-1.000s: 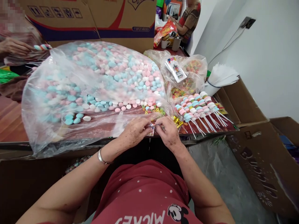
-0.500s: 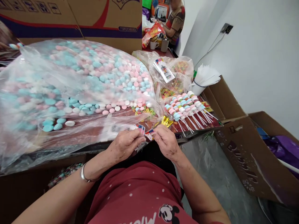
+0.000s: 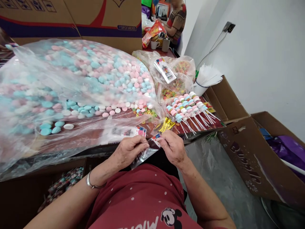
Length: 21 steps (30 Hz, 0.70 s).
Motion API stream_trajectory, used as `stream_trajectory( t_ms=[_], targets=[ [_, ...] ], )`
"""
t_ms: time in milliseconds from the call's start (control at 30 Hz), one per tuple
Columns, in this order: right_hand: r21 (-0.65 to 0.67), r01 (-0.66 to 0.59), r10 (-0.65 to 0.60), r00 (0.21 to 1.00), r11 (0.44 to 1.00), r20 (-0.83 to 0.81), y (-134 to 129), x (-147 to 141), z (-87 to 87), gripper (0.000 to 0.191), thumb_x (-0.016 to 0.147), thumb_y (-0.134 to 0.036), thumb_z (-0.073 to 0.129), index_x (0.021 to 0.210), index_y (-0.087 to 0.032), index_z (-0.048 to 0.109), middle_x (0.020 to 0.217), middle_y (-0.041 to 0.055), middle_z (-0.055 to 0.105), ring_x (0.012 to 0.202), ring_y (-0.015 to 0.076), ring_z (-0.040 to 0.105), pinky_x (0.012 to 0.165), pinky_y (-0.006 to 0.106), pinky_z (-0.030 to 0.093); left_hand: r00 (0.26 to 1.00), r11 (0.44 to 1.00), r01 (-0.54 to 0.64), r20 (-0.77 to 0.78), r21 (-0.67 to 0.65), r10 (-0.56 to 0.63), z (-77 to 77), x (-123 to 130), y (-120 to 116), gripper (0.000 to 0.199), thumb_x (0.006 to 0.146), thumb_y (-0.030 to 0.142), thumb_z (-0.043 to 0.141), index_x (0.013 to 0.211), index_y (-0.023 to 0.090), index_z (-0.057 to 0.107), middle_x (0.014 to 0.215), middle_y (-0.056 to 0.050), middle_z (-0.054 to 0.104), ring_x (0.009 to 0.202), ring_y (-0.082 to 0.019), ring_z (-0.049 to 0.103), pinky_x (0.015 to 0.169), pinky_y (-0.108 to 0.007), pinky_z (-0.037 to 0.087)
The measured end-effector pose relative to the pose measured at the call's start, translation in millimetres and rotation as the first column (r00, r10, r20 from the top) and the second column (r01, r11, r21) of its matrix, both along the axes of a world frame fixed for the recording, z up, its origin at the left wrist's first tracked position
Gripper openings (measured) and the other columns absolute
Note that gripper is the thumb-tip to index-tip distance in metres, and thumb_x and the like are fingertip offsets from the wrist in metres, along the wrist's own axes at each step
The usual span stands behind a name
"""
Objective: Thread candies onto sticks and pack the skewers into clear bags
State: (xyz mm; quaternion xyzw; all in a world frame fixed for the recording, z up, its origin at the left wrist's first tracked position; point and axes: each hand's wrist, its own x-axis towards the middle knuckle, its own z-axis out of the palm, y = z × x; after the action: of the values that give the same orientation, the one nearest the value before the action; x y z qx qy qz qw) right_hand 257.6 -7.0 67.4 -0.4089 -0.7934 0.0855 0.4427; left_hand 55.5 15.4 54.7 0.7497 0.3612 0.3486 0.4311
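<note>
A small clear plastic bag point(image 3: 148, 154) with a colourful printed end is stretched between my hands at the table's front edge. My left hand point(image 3: 132, 149) pinches one side of it between thumb and fingers. The printed corner is in the closed fingers of my right hand point(image 3: 172, 147). More printed bags point(image 3: 126, 131) lie flat just beyond my left hand. Gold twist ties point(image 3: 166, 124) are bunched on the table past my right hand. Farther right rests a row of candy skewers point(image 3: 186, 108) in pink, blue and white, their white sticks pointing toward me.
A big clear sack of pastel candies point(image 3: 95, 73) covers the table's left. Behind the skewers are bags of fruit-coloured rings point(image 3: 169, 93), a pack of printed bags point(image 3: 165, 70) and a tub of white sticks point(image 3: 200, 89). Cardboard boxes point(image 3: 250, 159) stand right; a person point(image 3: 177, 22) sits beyond.
More of the clear bag shows below my hands now, hanging toward my lap. My hands remain closed on it, and the view has shifted slightly.
</note>
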Motion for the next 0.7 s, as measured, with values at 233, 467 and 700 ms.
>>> stream_trajectory(
  t_ms=[233, 467, 700],
  targets=[
    [0.108, 0.388, -0.402, 0.896, 0.915, 0.191, 8, 60, 12.0, 0.022, 0.1, -0.028, 0.044, 0.112, -0.018, 0.06, 0.098, 0.0085, 0.066, 0.091, 0.0211, 0.058, 0.082, 0.033, 0.045, 0.998, 0.999, 0.021, 0.058, -0.027, -0.019, -13.6, -3, -4, 0.022, 0.094, 0.026, 0.051, 0.08, 0.018, 0.065, 0.065, 0.0, 0.067, 0.059, -0.011, 0.06, 0.058, -0.019, 0.047],
    [0.276, 0.539, -0.544, 0.436, 0.796, 0.717, 28, 102, -8.7, 0.016, 0.093, -0.022, 0.054, 0.088, -0.015, 0.068, 0.077, 0.0094, 0.063, 0.081, 0.0246, 0.048, 0.074, 0.036, 0.034, 0.978, 0.978, 0.073, 0.205, -0.196, -0.032, -21.5, 1, -2, 0.028, 0.094, 0.034, 0.055, 0.075, 0.016, 0.066, 0.057, 0.002, 0.058, 0.047, -0.008, 0.048, 0.044, -0.018, 0.039],
    [0.428, 0.536, -0.685, 0.53, 0.727, 0.499, 25, 119, -4.8, 0.025, 0.095, -0.016, 0.044, 0.087, -0.016, 0.067, 0.075, 0.0084, 0.063, 0.075, 0.0224, 0.052, 0.071, 0.035, 0.037, 0.953, 0.914, 0.061, 0.295, -0.401, 0.066, -32.0, -2, 1, 0.033, 0.086, 0.046, 0.067, 0.079, 0.014, 0.069, 0.067, -0.003, 0.066, 0.047, -0.008, 0.052, 0.044, -0.019, 0.042]
  ],
)
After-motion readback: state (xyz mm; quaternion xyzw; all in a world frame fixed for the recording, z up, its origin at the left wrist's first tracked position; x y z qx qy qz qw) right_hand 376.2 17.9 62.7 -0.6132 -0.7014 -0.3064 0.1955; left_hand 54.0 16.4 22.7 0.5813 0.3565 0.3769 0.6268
